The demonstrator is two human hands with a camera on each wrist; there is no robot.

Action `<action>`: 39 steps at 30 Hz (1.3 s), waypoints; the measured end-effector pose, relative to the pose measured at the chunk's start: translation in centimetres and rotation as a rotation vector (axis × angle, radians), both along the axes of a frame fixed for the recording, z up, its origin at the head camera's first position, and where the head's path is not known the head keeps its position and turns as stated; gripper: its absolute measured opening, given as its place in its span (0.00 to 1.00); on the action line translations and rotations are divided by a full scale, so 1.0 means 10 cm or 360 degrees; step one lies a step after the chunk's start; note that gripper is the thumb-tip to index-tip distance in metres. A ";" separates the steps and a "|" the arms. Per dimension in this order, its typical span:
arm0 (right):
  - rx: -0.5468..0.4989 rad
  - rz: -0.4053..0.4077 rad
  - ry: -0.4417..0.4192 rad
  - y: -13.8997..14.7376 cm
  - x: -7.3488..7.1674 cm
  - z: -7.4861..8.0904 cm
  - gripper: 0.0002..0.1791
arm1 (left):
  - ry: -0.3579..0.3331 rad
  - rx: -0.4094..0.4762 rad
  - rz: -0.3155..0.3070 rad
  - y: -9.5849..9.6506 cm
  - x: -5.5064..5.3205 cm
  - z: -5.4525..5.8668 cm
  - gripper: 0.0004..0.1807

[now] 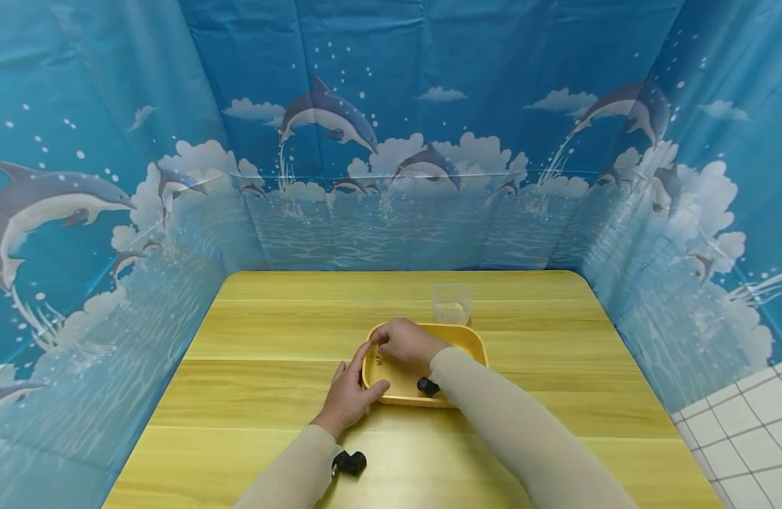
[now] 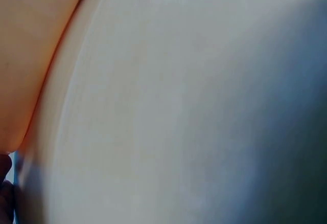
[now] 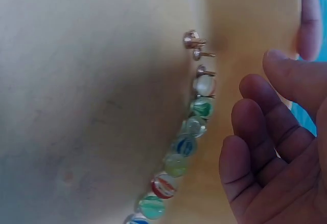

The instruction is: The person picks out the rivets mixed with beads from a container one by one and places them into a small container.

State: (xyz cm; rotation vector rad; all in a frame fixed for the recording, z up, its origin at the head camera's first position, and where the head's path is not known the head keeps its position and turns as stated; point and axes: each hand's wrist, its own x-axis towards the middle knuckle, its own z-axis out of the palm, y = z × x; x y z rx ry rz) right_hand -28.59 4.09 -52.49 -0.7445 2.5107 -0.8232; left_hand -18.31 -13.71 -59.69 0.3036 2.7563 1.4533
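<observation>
A shallow yellow tray [image 1: 397, 391] lies on the table in the head view. My left hand [image 1: 349, 392] holds its near left corner, thumb over the near rim and fingers along the left side. My right hand [image 1: 406, 343] reaches inside, near the left end. In the right wrist view several glass marbles [image 3: 176, 165] line the tray wall, followed by a few metal thumbtacks [image 3: 202, 70] with points outward. The right fingers [image 3: 248, 121] bend loosely beside them, with nothing visible between them. The left wrist view is mostly a blurred pale surface.
A clear plastic box [image 1: 451, 304] stands just behind the tray on the wood-patterned table [image 1: 270, 367]. Blue curtains [image 1: 391, 226] with dolphins enclose the back and both sides. White tiles [image 1: 760, 431] show at lower right.
</observation>
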 end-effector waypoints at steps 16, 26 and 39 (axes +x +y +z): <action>-0.0027 0.0090 0.0017 0.02 -0.01 -0.23 0.07 | -0.0013 -0.0049 0.0024 0.00 0.00 0.00 0.46; 0.0050 0.0126 0.0134 -0.03 0.00 -0.31 0.07 | -0.0015 -0.0033 0.0047 0.01 0.01 0.02 0.45; 0.0135 0.0157 0.0254 -0.06 0.01 -0.37 0.04 | -0.0003 -0.0031 0.0035 0.01 0.02 0.01 0.45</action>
